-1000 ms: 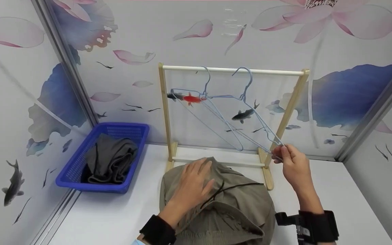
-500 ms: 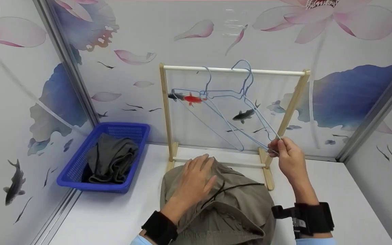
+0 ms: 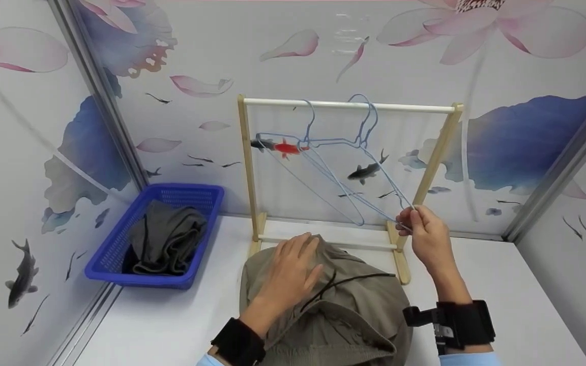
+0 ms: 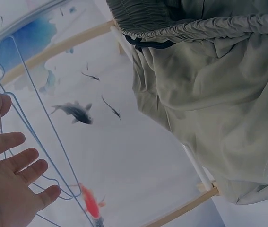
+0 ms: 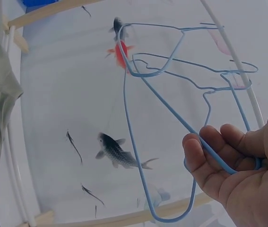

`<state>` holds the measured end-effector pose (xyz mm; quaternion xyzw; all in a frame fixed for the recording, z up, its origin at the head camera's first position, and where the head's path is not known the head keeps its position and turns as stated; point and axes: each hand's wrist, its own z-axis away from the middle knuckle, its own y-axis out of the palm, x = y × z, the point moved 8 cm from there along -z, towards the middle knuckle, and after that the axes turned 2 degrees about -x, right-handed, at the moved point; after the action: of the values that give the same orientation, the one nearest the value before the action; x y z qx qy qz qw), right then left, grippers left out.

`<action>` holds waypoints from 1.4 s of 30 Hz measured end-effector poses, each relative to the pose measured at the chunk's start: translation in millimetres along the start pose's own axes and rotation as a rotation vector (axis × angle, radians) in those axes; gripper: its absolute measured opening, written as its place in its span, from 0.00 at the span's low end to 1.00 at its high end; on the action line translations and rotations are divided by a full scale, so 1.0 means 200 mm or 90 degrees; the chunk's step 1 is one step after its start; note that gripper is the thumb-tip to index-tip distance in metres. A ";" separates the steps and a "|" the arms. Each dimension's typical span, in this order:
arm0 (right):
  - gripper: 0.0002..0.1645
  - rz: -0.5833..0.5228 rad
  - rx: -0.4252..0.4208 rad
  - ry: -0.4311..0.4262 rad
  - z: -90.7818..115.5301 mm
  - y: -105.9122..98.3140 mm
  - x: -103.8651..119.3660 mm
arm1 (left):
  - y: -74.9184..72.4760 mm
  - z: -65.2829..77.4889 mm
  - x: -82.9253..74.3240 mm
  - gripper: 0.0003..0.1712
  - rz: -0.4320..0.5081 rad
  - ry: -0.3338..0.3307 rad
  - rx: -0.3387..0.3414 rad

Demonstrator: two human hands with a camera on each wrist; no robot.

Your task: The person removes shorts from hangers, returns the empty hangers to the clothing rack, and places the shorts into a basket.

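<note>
My right hand (image 3: 430, 236) pinches the lower right corner of a light blue wire hanger (image 3: 384, 168). A second hanger lies close against it, their hooks side by side at the rail; whether I grip both is unclear. Another hanger (image 3: 277, 165) hangs further left. In the right wrist view, my fingers curl around the hanger wire (image 5: 171, 106). My left hand (image 3: 293, 269), fingers extended, is over greyish-green pants (image 3: 359, 295) with an elastic waist and black drawstring. Whether it touches the cloth is hard to tell; the left wrist view shows its fingers (image 4: 30, 165) holding nothing.
A small wooden rack (image 3: 438, 157) with a white rail (image 3: 410, 107) stands against the patterned back wall. To the left, a blue plastic basket (image 3: 204, 244) contains a dark grey garment (image 3: 168, 234). The white table (image 3: 506, 305) extends to the right wall.
My right hand has shifted slightly left with the hanger corner. The gripped hanger's hook rose, then dropped a little beside the neighbouring hook. My left hand and the pants have barely moved.
</note>
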<state>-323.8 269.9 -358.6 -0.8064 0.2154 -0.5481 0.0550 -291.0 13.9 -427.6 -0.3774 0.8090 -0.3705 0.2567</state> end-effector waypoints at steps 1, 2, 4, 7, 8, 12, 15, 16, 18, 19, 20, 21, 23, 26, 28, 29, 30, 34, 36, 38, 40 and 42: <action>0.17 -0.001 0.001 0.000 0.00 0.00 0.00 | 0.00 0.00 0.00 0.29 0.000 0.001 -0.003; 0.17 0.001 0.003 0.001 0.00 0.01 -0.01 | 0.00 0.00 0.00 0.29 -0.001 0.003 -0.006; 0.16 0.008 0.006 0.003 0.00 0.01 -0.02 | 0.00 0.01 0.00 0.29 -0.002 0.008 -0.012; 0.16 0.014 0.015 0.005 0.01 0.02 -0.03 | 0.01 0.02 0.00 0.29 0.000 0.010 -0.017; 0.16 0.015 0.018 0.007 0.01 0.02 -0.04 | 0.01 0.02 0.00 0.29 -0.002 0.012 -0.020; 0.17 -0.005 0.028 0.012 0.02 0.03 -0.05 | 0.01 0.04 0.00 0.29 -0.002 0.013 -0.023; 0.17 -0.014 0.028 0.013 0.03 0.03 -0.06 | 0.01 0.06 0.00 0.29 -0.003 0.013 -0.023; 0.18 -0.012 0.028 0.012 0.03 0.03 -0.07 | 0.01 0.06 0.00 0.29 0.000 0.012 -0.023; 0.18 -0.004 0.022 0.011 0.04 0.02 -0.08 | 0.02 0.07 0.00 0.29 0.006 0.010 -0.023; 0.18 0.005 0.020 0.010 0.04 0.02 -0.09 | 0.02 0.08 0.00 0.29 0.011 0.010 -0.023; 0.17 0.013 0.018 0.009 0.04 0.02 -0.10 | 0.02 0.08 0.01 0.29 0.013 0.008 -0.023; 0.17 0.025 0.017 0.009 0.05 0.02 -0.11 | 0.02 0.09 0.01 0.28 0.016 0.006 -0.022; 0.14 0.049 0.013 0.011 0.06 0.02 -0.12 | 0.02 0.10 0.01 0.28 0.026 -0.001 -0.019; 0.12 0.074 0.012 0.023 0.07 0.01 -0.16 | 0.03 0.11 0.03 0.28 0.041 -0.020 -0.004; 0.11 0.082 0.009 0.032 0.09 0.01 -0.17 | 0.03 0.12 0.04 0.28 0.059 -0.036 0.014; 0.12 0.082 0.009 0.038 0.10 0.01 -0.18 | 0.03 0.12 0.05 0.28 0.068 -0.045 0.026; 0.12 0.083 0.009 0.043 0.10 0.01 -0.19 | 0.03 0.13 0.05 0.29 0.075 -0.054 0.039; 0.13 0.072 0.007 0.060 0.14 0.01 -0.22 | 0.04 0.14 0.07 0.30 0.107 -0.088 0.086; 0.14 0.065 0.005 0.065 0.15 0.02 -0.24 | 0.04 0.14 0.08 0.30 0.114 -0.099 0.099; 0.16 0.055 0.000 0.067 0.17 0.02 -0.25 | 0.04 0.15 0.09 0.31 0.119 -0.107 0.106; 0.17 0.046 -0.007 0.065 0.20 0.02 -0.26 | 0.03 0.16 0.09 0.32 0.123 -0.114 0.108; 0.18 0.036 -0.015 0.064 0.22 0.02 -0.26 | 0.03 0.16 0.09 0.33 0.133 -0.122 0.108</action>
<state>-301.6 280.4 -422.7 -0.7719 0.2471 -0.5836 0.0503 -281.1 -11.6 -453.4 -0.3019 0.7812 -0.3713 0.4009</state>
